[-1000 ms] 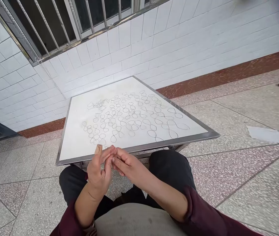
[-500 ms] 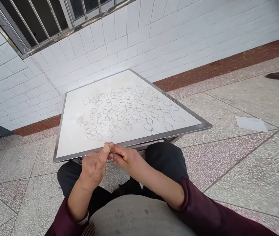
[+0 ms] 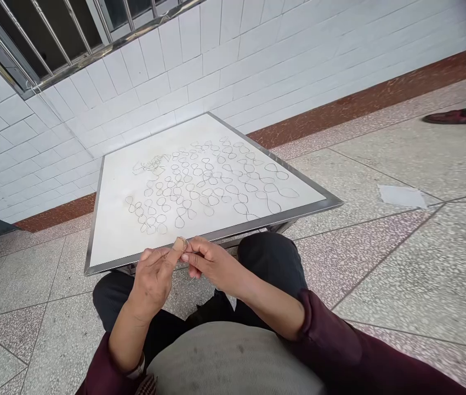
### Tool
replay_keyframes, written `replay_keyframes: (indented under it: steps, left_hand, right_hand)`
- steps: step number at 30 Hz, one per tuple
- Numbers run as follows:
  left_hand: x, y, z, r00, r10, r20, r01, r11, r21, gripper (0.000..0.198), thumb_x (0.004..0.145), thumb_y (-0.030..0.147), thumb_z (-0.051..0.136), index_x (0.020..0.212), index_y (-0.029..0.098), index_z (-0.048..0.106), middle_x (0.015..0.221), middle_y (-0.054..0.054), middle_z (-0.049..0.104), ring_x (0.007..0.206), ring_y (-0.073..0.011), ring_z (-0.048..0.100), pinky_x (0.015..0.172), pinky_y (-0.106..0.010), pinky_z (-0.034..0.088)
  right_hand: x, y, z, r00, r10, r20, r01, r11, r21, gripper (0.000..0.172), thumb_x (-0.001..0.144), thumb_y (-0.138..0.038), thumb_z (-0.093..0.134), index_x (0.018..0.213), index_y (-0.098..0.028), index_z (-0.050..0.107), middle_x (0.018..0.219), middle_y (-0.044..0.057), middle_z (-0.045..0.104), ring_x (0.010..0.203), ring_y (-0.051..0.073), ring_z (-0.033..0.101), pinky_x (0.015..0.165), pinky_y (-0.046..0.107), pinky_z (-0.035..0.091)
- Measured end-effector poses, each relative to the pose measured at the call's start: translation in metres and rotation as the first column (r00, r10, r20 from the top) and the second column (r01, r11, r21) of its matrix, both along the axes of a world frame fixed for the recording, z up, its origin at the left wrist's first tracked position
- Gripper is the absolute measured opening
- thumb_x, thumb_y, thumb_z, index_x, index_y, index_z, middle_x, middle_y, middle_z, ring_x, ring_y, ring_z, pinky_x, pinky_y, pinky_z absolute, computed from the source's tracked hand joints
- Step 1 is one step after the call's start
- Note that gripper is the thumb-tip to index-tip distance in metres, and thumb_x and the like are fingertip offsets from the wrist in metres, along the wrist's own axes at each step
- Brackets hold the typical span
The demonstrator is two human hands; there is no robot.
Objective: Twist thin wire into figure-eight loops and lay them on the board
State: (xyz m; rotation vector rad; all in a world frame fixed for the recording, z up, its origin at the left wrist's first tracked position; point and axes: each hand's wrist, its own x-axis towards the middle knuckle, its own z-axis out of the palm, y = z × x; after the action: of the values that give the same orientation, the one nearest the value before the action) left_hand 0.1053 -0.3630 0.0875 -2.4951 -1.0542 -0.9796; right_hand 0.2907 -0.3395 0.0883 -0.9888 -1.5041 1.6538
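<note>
My left hand (image 3: 153, 275) is closed in a pinch above the near edge of the table, with a tan bandage wrapped round the tip of one digit. Against it, the fingertips of my right hand (image 3: 210, 264) pinch together. Between the two lies a thin wire (image 3: 186, 242), only a short curve of which shows; the fingers hide the rest. Beyond the hands, many thin wire loops (image 3: 206, 175), mostly twisted into figure-eights, lie spread over the white tabletop (image 3: 112, 236). A tangled bunch of wire (image 3: 153, 164) rests at their far left.
A metal rim (image 3: 274, 216) edges the table, with my knees (image 3: 272, 260) under its near side. Behind stands a white tiled wall (image 3: 200, 77) with a barred window (image 3: 60, 33). White paper (image 3: 402, 196) lies on the floor at right, nearer than another person's shoe (image 3: 455, 117).
Both hands stay together at the table's near edge; the right fingers have shifted slightly and their lower fingers show more. The view has turned a little, and the shoe at right shows more.
</note>
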Motion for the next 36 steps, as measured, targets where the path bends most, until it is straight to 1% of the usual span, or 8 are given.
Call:
replay_keyframes:
  steps: [5,9,13,17,25,29,33,36]
  left_hand:
    - [-0.001,0.000,0.001,0.998,-0.054,-0.009,0.054,0.999,0.000,0.059,0.096,0.010,0.054,0.151,0.018,0.033,0.101,-0.008,0.077,0.094,-0.0167,0.067,0.071,-0.030,0.044]
    - [0.000,-0.001,0.001,0.997,-0.077,0.015,0.076,0.996,0.054,0.058,0.097,0.007,0.052,0.151,0.016,0.034,0.105,-0.009,0.076,0.097,-0.0172,0.066,0.071,-0.029,0.044]
    - [0.002,-0.002,-0.001,0.999,-0.045,-0.024,0.046,0.997,0.056,0.061,0.097,0.007,0.050,0.153,0.017,0.028,0.101,-0.008,0.075,0.091,-0.0163,0.066,0.069,-0.029,0.043]
    - [0.007,-0.005,-0.002,0.995,0.055,-0.079,-0.053,0.998,0.037,0.066,0.096,0.006,0.050,0.155,0.018,0.022,0.084,-0.003,0.072,0.075,-0.0151,0.064,0.065,-0.029,0.043]
    - [0.014,-0.005,-0.007,0.997,0.074,0.020,-0.073,0.996,-0.055,0.069,0.096,0.005,0.045,0.157,0.017,0.015,0.081,-0.003,0.065,0.068,-0.0153,0.054,0.065,-0.029,0.050]
    - [0.017,-0.004,-0.010,0.994,0.103,0.048,-0.101,0.994,-0.041,0.071,0.095,0.004,0.046,0.157,0.018,0.015,0.078,-0.002,0.065,0.070,-0.0161,0.059,0.066,-0.030,0.054]
    - [0.023,-0.003,-0.012,0.985,0.146,0.096,-0.145,0.989,-0.017,0.072,0.095,0.005,0.050,0.157,0.020,0.017,0.084,-0.003,0.070,0.069,-0.0149,0.063,0.067,-0.029,0.057]
    - [0.028,-0.005,-0.013,0.977,0.178,0.115,-0.178,0.984,-0.005,0.072,0.095,0.005,0.050,0.157,0.020,0.016,0.088,-0.005,0.073,0.074,-0.0163,0.068,0.069,-0.030,0.059]
  right_hand:
    - [0.003,0.001,-0.001,0.999,0.039,0.033,-0.038,0.999,-0.023,0.021,0.090,-0.039,0.056,0.083,-0.020,0.059,0.058,-0.005,0.052,0.052,0.011,0.052,0.053,0.024,0.042]
    - [0.005,0.000,0.000,0.997,-0.015,-0.074,0.012,0.999,-0.037,0.026,0.087,-0.046,0.061,0.084,-0.022,0.053,0.058,-0.008,0.049,0.049,0.009,0.047,0.050,0.023,0.038]
    - [0.005,-0.001,0.001,0.994,-0.030,-0.102,0.033,0.999,0.027,0.028,0.091,-0.049,0.055,0.084,-0.022,0.051,0.054,-0.008,0.046,0.050,0.010,0.044,0.053,0.024,0.038]
    - [0.002,-0.002,0.001,0.993,-0.045,-0.113,0.051,0.998,0.048,0.026,0.088,-0.047,0.058,0.083,-0.023,0.051,0.062,-0.007,0.047,0.052,0.009,0.045,0.055,0.025,0.041]
    - [0.000,-0.001,-0.004,0.991,-0.036,-0.127,0.042,0.998,0.041,0.025,0.086,-0.043,0.063,0.081,-0.023,0.049,0.067,-0.007,0.049,0.054,0.008,0.048,0.055,0.024,0.042]
    - [-0.002,0.000,-0.005,0.987,-0.071,-0.145,0.073,0.997,0.008,0.025,0.086,-0.043,0.063,0.083,-0.023,0.050,0.068,-0.007,0.049,0.053,0.008,0.047,0.054,0.024,0.041]
    - [-0.005,0.001,-0.007,0.986,-0.094,-0.141,0.093,0.996,-0.009,0.027,0.085,-0.046,0.063,0.084,-0.022,0.051,0.074,-0.006,0.051,0.054,0.007,0.048,0.055,0.025,0.042]
    - [-0.008,0.001,-0.012,0.979,-0.142,-0.144,0.143,0.990,-0.007,0.028,0.085,-0.048,0.062,0.084,-0.022,0.050,0.075,-0.005,0.053,0.053,0.007,0.049,0.054,0.025,0.042]
